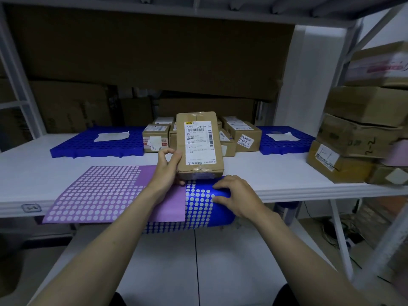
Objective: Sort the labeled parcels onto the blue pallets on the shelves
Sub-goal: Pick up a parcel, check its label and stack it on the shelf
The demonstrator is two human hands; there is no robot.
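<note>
- Left hand (167, 166) grips the near left edge of a labeled parcel (199, 144), standing it tilted on the white shelf (287, 173).
- Right hand (237, 196), just in front of that parcel, rests on a blue dotted sheet (199, 205), fingers loosely bent, holding nothing.
- A purple dotted sheet (99, 193) lies left of the parcel.
- More parcels (241, 135) sit behind it, between two blue pallets (95, 144), each bearing white paper (111, 136).

Both bare forearms extend forward from below. Left hand (169, 167) upright, fingers and thumb curled in a grip at its fingertips. Right hand (237, 195) palm down, fingers spread and bent, tips pressing downward
</note>
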